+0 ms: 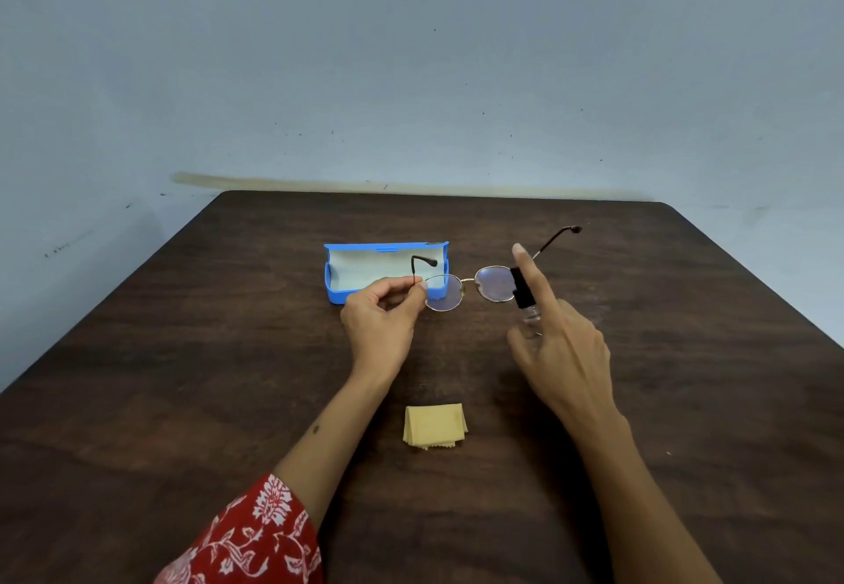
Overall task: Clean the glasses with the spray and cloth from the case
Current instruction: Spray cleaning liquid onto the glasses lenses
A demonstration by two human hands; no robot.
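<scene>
Two hands (pixel 381 316), glasses (pixel 470 288) and unlabelled spray bottle (pixel 524 293) aloft.

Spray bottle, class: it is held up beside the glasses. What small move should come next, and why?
Probably press the raised forefinger down on the spray bottle: the right hand aims it at a lens of the glasses, the left hand pinches the frame, and the cloth lies unused.

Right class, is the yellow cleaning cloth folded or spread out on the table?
Folded. The yellow cloth lies on the table as a small layered square, its zigzag edges stacked at the bottom, untouched by either hand.
</scene>
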